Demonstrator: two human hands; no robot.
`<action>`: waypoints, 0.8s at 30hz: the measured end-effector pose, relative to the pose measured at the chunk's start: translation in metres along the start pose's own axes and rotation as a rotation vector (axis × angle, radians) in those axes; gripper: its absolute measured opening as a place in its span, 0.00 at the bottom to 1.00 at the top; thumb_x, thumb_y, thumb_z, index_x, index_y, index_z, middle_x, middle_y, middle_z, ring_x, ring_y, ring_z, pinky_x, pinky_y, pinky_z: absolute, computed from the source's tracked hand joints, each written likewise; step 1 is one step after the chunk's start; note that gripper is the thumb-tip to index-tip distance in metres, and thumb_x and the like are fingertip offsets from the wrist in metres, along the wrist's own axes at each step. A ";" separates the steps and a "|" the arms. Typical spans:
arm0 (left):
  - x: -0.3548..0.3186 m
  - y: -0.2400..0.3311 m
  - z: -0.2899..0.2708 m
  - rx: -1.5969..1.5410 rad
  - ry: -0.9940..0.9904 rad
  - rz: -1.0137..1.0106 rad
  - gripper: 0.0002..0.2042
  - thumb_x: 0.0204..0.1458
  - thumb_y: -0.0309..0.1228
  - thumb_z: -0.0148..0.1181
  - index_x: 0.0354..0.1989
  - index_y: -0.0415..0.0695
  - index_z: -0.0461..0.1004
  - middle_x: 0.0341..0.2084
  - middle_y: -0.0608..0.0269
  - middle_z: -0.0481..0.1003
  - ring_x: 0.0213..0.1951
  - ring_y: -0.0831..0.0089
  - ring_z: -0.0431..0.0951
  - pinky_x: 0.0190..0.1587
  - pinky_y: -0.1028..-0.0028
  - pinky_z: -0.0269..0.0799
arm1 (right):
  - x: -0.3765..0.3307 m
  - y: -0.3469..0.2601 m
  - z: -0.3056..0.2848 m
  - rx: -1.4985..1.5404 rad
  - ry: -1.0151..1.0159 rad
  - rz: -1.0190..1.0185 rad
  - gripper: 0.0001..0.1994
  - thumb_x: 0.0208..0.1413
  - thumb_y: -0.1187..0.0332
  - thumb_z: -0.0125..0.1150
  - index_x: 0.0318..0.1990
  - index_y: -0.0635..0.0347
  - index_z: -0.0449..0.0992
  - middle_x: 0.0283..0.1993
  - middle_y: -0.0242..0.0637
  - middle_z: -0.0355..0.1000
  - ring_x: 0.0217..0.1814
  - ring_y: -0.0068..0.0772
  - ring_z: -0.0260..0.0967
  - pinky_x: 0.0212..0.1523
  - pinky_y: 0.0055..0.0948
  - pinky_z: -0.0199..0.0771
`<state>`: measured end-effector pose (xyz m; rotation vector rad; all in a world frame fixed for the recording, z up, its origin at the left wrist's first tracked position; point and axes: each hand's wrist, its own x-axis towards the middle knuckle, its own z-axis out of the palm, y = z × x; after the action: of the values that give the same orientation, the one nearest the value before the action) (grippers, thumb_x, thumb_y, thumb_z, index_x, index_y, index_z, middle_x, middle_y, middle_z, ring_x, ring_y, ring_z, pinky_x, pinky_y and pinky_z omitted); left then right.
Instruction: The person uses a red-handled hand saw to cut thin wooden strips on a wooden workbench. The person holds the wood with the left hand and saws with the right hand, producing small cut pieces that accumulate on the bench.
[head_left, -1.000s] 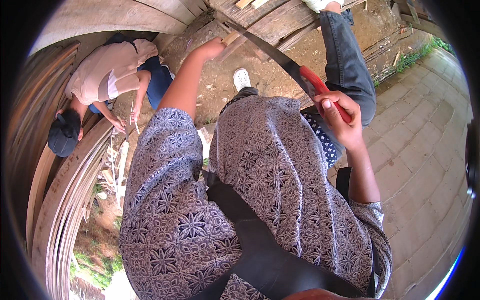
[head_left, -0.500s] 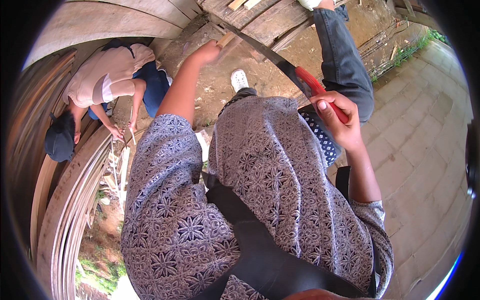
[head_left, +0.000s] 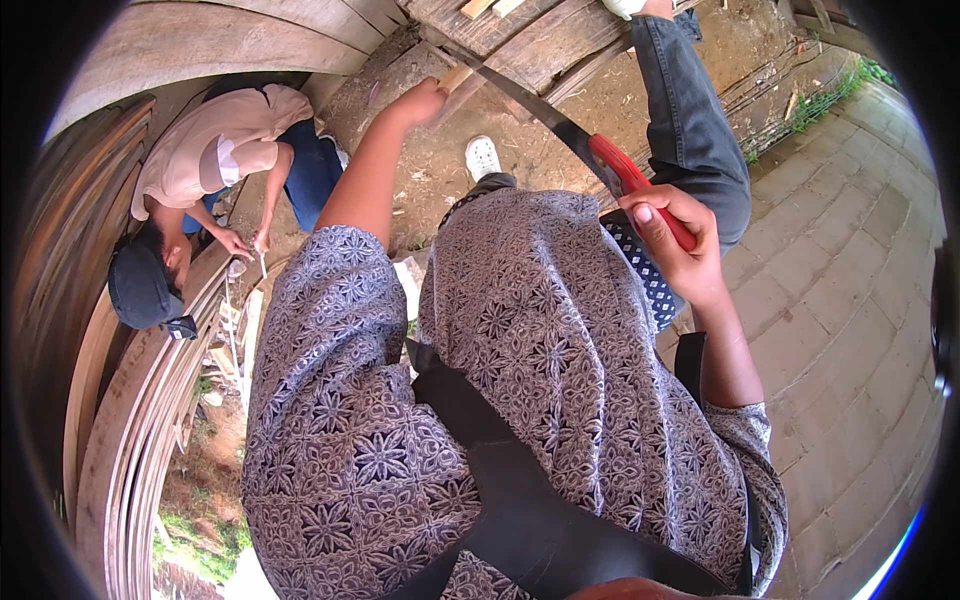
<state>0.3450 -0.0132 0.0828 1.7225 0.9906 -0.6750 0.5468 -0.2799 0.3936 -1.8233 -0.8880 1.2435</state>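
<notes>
My right hand (head_left: 682, 238) is wrapped round the red handle of a handsaw (head_left: 545, 112), thumb on top. Its long dark blade slants up and left to the edge of a wooden bench (head_left: 560, 45). Out at the end of my stretched arm, my left hand (head_left: 420, 102) is closed on a pale wooden strip (head_left: 456, 78) at the bench's near edge. The blade crosses by the strip's far end; I cannot tell whether the teeth are in the wood. My left fingers are partly hidden.
At the left a co-worker in a dark cap (head_left: 145, 280) bends over a thin stick held in both hands. Long planks (head_left: 150, 430) are stacked beside them. Pale wood pieces (head_left: 478, 8) lie on the bench. Grey paving (head_left: 830, 280) spreads at the right.
The co-worker's head has shifted right, and their hands have drawn closer together. My saw and both my hands have hardly moved.
</notes>
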 end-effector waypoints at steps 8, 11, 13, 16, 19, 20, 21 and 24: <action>0.004 -0.003 0.004 -0.023 -0.005 -0.002 0.25 0.65 0.41 0.45 0.65 0.37 0.63 0.62 0.37 0.68 0.63 0.48 0.70 0.64 0.59 0.63 | -0.001 0.001 -0.001 0.024 -0.013 0.038 0.07 0.66 0.71 0.59 0.42 0.65 0.81 0.37 0.33 0.78 0.40 0.19 0.71 0.44 0.22 0.70; 0.009 -0.009 0.007 -0.043 0.039 0.013 0.25 0.65 0.42 0.47 0.63 0.35 0.65 0.60 0.39 0.71 0.61 0.50 0.72 0.62 0.59 0.65 | -0.002 0.004 0.000 0.044 -0.011 0.044 0.07 0.66 0.71 0.59 0.43 0.65 0.81 0.37 0.33 0.78 0.40 0.19 0.71 0.44 0.22 0.69; 0.016 -0.024 0.012 -0.153 0.121 -0.014 0.25 0.63 0.44 0.49 0.59 0.35 0.68 0.56 0.41 0.74 0.58 0.50 0.74 0.59 0.58 0.67 | -0.001 0.004 0.001 0.064 -0.005 0.031 0.08 0.66 0.71 0.59 0.43 0.65 0.81 0.37 0.32 0.78 0.40 0.18 0.71 0.44 0.22 0.69; 0.019 -0.036 0.021 -0.344 0.416 -0.153 0.26 0.61 0.49 0.51 0.51 0.35 0.73 0.47 0.41 0.78 0.50 0.47 0.79 0.53 0.53 0.71 | 0.001 0.006 0.004 0.070 0.000 0.029 0.08 0.66 0.70 0.59 0.43 0.65 0.81 0.37 0.32 0.78 0.40 0.18 0.71 0.44 0.22 0.70; -0.017 0.012 0.032 -0.305 0.784 -0.349 0.33 0.57 0.59 0.51 0.47 0.34 0.74 0.42 0.37 0.78 0.47 0.42 0.79 0.49 0.49 0.72 | 0.008 0.009 0.013 0.010 0.017 -0.017 0.08 0.66 0.70 0.59 0.43 0.65 0.81 0.37 0.33 0.78 0.39 0.18 0.71 0.42 0.22 0.70; -0.016 0.016 0.034 -0.279 0.786 -0.345 0.33 0.57 0.60 0.50 0.47 0.35 0.74 0.43 0.37 0.78 0.47 0.42 0.79 0.49 0.49 0.72 | 0.011 0.008 0.014 0.006 0.004 -0.017 0.08 0.66 0.70 0.59 0.43 0.65 0.81 0.37 0.33 0.78 0.39 0.19 0.71 0.42 0.22 0.71; -0.016 0.019 0.036 -0.252 0.786 -0.340 0.34 0.57 0.60 0.49 0.48 0.35 0.74 0.43 0.37 0.78 0.47 0.42 0.79 0.50 0.48 0.73 | 0.014 0.006 0.015 0.001 -0.008 -0.016 0.08 0.66 0.70 0.60 0.43 0.65 0.81 0.37 0.34 0.79 0.39 0.19 0.72 0.42 0.23 0.71; -0.013 0.027 0.046 -0.268 0.742 -0.412 0.35 0.57 0.63 0.47 0.48 0.36 0.74 0.44 0.37 0.79 0.48 0.42 0.79 0.51 0.49 0.73 | 0.022 0.005 0.023 -0.020 -0.020 -0.032 0.08 0.66 0.69 0.60 0.42 0.65 0.81 0.37 0.35 0.79 0.39 0.20 0.73 0.43 0.24 0.72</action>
<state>0.3623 -0.0649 0.0901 1.5519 1.8911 -0.1105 0.5323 -0.2592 0.3741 -1.8080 -0.9401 1.2386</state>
